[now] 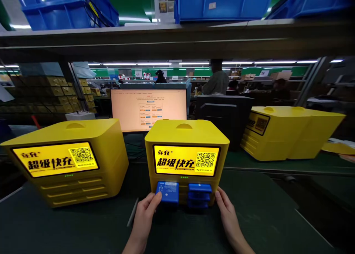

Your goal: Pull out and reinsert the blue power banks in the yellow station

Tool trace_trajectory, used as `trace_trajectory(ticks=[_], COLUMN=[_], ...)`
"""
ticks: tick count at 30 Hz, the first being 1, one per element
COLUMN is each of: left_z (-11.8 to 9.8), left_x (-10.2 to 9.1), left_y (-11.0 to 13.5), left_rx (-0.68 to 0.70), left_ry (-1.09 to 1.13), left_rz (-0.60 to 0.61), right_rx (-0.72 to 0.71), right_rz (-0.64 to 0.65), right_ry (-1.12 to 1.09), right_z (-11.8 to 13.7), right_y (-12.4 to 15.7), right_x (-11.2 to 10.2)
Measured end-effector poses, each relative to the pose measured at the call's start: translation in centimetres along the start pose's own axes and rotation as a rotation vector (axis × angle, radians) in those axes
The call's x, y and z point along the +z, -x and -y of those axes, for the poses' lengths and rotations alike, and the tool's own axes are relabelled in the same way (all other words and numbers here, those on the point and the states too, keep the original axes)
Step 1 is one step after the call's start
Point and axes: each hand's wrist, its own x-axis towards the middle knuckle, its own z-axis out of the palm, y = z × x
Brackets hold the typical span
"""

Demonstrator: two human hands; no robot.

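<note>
A left hand (146, 213) grips a blue power bank (167, 191) half out of a yellow charging box (186, 150) near the worktop's (83, 224) front edge. The right hand (226, 209) rests open against the box's lower right corner, holding nothing.

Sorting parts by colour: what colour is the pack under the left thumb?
Blue, seen in the head view: the pack.

**Hand and Forearm Position**

Both forearms enter from the lower edge of the view and extend forward, converging slightly toward the centre. Both are bare.

Left hand (145, 213): palm turned inward and down, fingers extended forward and loosely curled. The thumb (155, 200) points up and forward, with its tip pressed against a held item.

Right hand (226, 209): palm turned inward, fingers straight and close together, directed forward. The hand is unclenched; it grips nothing.

The two hands are level with each other, well apart.
</note>
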Motion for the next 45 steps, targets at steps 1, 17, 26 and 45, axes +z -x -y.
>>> trace_trajectory(ticks=[1, 17, 26, 45], left_z=[0.0, 1.4, 1.3, 0.3], left_x=[-0.1, -1.0, -1.1, -0.2], left_y=[0.2, -0.5, -0.3, 1.0], left_rx=[0.003, -0.135, -0.136, -0.166], left_ry=[-0.005, -0.016, 0.001, 0.077], left_rz=[0.006, 0.163, 0.168, 0.111], right_rx=[-0.003, -0.032, -0.069, -0.078], right_rz=[-0.002, 0.075, 0.069, 0.050], right_ry=[0.001, 0.010, 0.062, 0.102], right_z=[0.1, 0.6, 0.4, 0.1], right_y=[0.0, 0.0, -0.3, -0.6], right_x=[0.0, -0.3, -0.9, -1.7])
